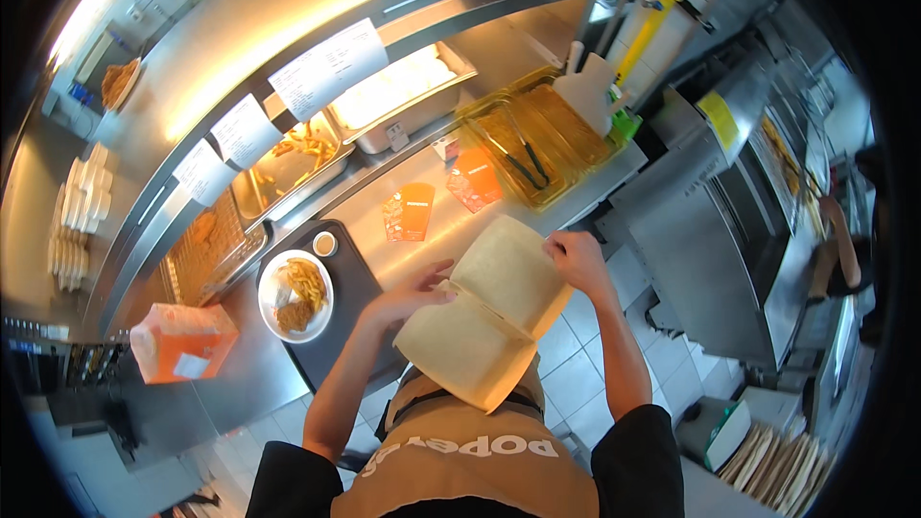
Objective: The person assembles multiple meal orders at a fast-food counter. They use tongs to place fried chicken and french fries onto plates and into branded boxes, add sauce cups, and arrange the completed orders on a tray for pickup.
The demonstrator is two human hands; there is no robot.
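An unfolded tan cardboard clamshell takeout box is held in front of my apron, its two halves spread apart and inner sides facing up. My right hand is closed on the edge of the far half. At the fold on the other side, my left hand grips the box, its fingers partly over the rim. Left of it, a dark tray carries a white plate with fries and a fried piece. A small cup with light contents sits beside the plate.
Orange cartons lie on the steel counter beyond the box. Tongs rest in an amber food pan at the back right. A fries pan stands under hanging paper slips. An orange-white bag stands left; another person's arm shows far right.
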